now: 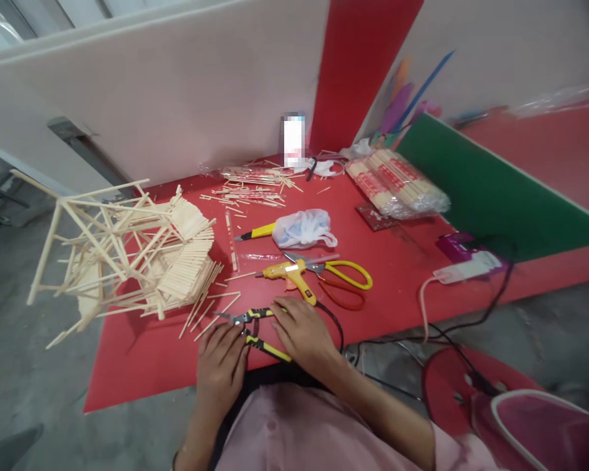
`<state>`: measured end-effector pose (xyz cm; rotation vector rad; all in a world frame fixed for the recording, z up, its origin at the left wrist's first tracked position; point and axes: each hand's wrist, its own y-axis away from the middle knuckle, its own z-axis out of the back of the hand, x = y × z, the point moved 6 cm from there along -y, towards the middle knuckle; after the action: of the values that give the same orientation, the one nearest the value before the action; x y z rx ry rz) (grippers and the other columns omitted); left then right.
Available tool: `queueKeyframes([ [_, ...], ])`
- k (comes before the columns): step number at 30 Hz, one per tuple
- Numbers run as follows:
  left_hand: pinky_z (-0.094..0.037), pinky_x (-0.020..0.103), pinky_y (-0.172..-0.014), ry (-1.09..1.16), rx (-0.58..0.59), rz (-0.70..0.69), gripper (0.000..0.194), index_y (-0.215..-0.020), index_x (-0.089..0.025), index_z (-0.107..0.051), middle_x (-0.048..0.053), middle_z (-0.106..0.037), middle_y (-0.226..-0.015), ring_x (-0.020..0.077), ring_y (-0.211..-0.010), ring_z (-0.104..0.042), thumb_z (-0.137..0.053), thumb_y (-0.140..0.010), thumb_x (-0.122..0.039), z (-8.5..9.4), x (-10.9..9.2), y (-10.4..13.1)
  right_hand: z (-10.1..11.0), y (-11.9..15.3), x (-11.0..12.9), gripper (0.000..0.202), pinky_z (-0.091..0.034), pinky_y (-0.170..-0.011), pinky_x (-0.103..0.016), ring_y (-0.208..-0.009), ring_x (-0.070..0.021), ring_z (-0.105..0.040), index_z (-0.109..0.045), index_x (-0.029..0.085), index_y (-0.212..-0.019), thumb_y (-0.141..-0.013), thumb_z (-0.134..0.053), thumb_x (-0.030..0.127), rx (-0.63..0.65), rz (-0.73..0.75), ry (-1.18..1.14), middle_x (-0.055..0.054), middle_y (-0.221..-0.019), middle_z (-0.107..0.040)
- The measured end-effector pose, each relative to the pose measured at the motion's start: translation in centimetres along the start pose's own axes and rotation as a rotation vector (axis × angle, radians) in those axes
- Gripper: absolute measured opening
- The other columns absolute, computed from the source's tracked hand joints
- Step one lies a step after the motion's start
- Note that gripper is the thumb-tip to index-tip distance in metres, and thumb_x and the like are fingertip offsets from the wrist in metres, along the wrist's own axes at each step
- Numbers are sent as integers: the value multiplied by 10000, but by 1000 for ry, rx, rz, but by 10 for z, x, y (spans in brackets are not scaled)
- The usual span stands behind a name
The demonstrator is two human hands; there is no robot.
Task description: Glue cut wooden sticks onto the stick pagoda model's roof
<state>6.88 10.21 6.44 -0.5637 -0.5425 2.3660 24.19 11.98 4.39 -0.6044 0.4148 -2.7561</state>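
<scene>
My left hand (220, 365) lies palm down at the near table edge, fingers out flat beside the jaws of yellow-and-black pruning shears (255, 337). My right hand (302, 327) rests with its fingers over the end of the shears' upper handle, not wrapped round it. The shears stand open between my hands. Just beyond them lie a yellow glue gun (294, 275) and large scissors (343, 271) with yellow and red handles. On the left sits a structure of glued wooden sticks (142, 255), overhanging the table's left edge. Loose sticks (201, 311) lie beside it.
Packed chopsticks (397, 180) lie at the back right by a green board (485, 190). A tied plastic bag (304, 229), a yellow cutter (260, 231) and scattered sticks (255, 190) occupy the red table (142, 366). A power strip (466, 268) and cables are at the right.
</scene>
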Motion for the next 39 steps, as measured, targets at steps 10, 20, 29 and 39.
queueKeyframes([
  [10,-537,370,-869,28,-324,298,169,-1010,-177,-693,100,-699,-997,201,-956,-657,-629,-875,-96,15,16,21,5,6,-15,305,-516,-720,-322,-864,-209,-602,-663,271,-1191,-988,-435,256,26,-44,-96,-77,-978,-650],
  [20,-355,187,-383,933,-15,991,307,-793,-164,-685,-35,-547,-516,76,-388,-445,-636,-879,-454,-17,21,30,14,16,-1,300,-538,-813,-282,-896,-161,-615,-643,251,-1212,-980,-461,198,-251,-173,-461,-59,-987,-577],
  [29,-410,182,-404,1269,-74,1142,382,-887,-141,-699,-25,-600,-581,74,-411,-489,-740,-773,-504,-30,14,23,3,11,11,366,-524,-915,-330,-1020,-181,-606,-565,246,-1311,-991,-436,371,29,-302,-841,-81,-1125,-601],
  [39,-517,238,-626,766,153,717,278,-882,-169,-764,53,-738,-839,149,-681,-640,-592,-915,-386,-16,4,6,15,15,26,947,-450,-1011,-493,-1181,-324,-538,-271,85,-1520,-661,-643,226,205,-162,-338,-197,-1284,-553],
])
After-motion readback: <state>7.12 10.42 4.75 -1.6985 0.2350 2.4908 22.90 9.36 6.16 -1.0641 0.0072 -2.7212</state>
